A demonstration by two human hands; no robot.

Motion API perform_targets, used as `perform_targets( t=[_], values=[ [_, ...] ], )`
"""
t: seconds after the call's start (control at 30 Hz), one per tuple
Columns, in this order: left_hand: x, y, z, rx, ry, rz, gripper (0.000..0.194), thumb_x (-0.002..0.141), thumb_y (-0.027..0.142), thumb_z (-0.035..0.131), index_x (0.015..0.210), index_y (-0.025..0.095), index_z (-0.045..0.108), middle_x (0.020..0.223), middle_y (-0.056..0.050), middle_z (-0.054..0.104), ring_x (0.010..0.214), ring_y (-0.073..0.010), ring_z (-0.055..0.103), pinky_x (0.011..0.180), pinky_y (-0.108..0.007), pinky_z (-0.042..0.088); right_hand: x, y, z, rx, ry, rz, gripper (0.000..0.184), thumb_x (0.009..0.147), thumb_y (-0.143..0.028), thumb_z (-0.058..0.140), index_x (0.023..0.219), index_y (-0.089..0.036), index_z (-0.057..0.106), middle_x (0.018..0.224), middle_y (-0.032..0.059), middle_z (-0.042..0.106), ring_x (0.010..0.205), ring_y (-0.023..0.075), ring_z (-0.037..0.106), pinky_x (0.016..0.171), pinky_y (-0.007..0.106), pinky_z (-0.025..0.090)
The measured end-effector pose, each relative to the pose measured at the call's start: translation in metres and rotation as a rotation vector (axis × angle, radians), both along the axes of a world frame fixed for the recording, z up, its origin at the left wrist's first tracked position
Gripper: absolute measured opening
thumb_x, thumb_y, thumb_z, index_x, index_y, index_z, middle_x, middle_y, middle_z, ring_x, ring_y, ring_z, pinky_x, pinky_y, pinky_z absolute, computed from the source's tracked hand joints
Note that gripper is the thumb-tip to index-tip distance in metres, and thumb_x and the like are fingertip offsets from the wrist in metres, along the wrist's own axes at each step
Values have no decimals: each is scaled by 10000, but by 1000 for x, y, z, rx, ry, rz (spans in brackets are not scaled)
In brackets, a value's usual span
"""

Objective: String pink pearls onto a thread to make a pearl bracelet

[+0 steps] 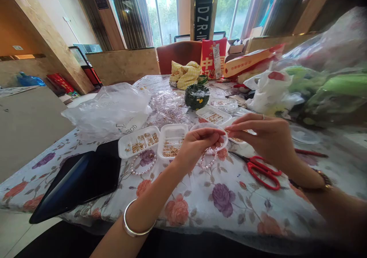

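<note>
My left hand [202, 141] is raised above the table with thumb and fingers pinched together; what they hold is too small to tell. Right beside its fingertips, my right hand [262, 133] also has thumb and forefinger pressed together, with any thread or bead between them not visible. Just below my left hand shows a pearl-bead bracelet [210, 165]; whether it hangs from the fingers or lies on the cloth I cannot tell. A clear round bowl [223, 145] sits behind the left fingers, partly covered. Red-handled scissors [262, 172] lie below my right hand.
White divided trays [125, 151] [164, 131] hold gold beads, with another tray [202, 114] farther back. A second pearl bracelet [142, 172] lies in front. Around them are a black folded case [86, 173], plastic bags [111, 108], a green woven basket [196, 97] and bulky bags [329, 93] at right.
</note>
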State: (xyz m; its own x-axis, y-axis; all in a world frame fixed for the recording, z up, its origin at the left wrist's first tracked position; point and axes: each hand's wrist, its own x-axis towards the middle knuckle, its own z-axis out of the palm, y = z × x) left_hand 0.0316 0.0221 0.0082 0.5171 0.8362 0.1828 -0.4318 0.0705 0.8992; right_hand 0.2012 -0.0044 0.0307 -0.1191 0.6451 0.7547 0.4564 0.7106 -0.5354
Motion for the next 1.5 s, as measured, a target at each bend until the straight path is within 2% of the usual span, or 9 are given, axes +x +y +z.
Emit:
perform_targets(
  t=[0.2, 0.37, 0.6, 0.77, 0.93, 1.03, 1.17, 1.5],
  values=[
    [-1, 1, 5, -70, -78, 12, 95, 773, 139, 587, 804, 143, 677, 648, 2, 581, 593, -33, 510, 600, -140, 404, 0, 6, -5, -317, 329, -27, 113, 637, -241, 755, 737, -281, 720, 665, -34, 675, 575, 86, 583, 510, 210, 464],
    [-2, 1, 8, -97, -154, 15, 154, 767, 101, 548, 876, 141, 648, 560, 23, 491, 548, -40, 453, 540, -137, 353, -4, 9, -12, -496, 481, 168, 102, 642, -259, 750, 734, -266, 707, 682, -28, 677, 599, 88, 604, 558, 214, 499],
    [-3, -2, 14, -92, -210, -31, 145, 740, 89, 504, 822, 147, 608, 495, 52, 313, 483, -60, 295, 481, -176, 264, -14, 3, -18, -626, 496, 378, 83, 691, -243, 720, 764, -264, 688, 699, -35, 687, 634, 83, 631, 584, 193, 516],
    [-5, -5, 19, -122, -230, -113, 120, 727, 93, 489, 784, 163, 568, 528, 53, 255, 501, -68, 256, 503, -183, 269, -19, -1, -18, -593, 465, 429, 72, 657, -257, 741, 708, -284, 698, 649, -37, 674, 542, 80, 600, 517, 198, 514],
    [-6, -8, 21, -116, -195, -131, 87, 696, 123, 520, 755, 179, 552, 543, 51, 249, 501, -73, 246, 492, -191, 272, -22, -3, -17, -494, 413, 447, 87, 662, -244, 737, 713, -309, 710, 705, -31, 659, 607, 90, 590, 518, 205, 505],
    [-6, -8, 21, -115, -185, -138, 93, 688, 125, 523, 756, 184, 549, 550, 51, 238, 499, -74, 236, 493, -194, 276, -23, -4, -18, -505, 430, 430, 69, 659, -269, 740, 706, -307, 706, 690, -28, 648, 568, 91, 566, 486, 213, 495],
    [-6, -9, 21, -116, -185, -152, 90, 694, 121, 520, 754, 183, 548, 555, 49, 239, 505, -74, 230, 497, -191, 279, -22, -3, -19, -497, 444, 428, 83, 650, -262, 749, 707, -305, 706, 697, -30, 654, 609, 90, 586, 537, 209, 512],
    [-6, -9, 20, -126, -209, -166, 103, 717, 99, 498, 763, 170, 556, 565, 44, 253, 510, -72, 224, 493, -181, 276, -22, -3, -18, -480, 405, 394, 76, 657, -301, 741, 722, -317, 705, 680, -32, 657, 541, 88, 564, 465, 212, 485]
  ],
)
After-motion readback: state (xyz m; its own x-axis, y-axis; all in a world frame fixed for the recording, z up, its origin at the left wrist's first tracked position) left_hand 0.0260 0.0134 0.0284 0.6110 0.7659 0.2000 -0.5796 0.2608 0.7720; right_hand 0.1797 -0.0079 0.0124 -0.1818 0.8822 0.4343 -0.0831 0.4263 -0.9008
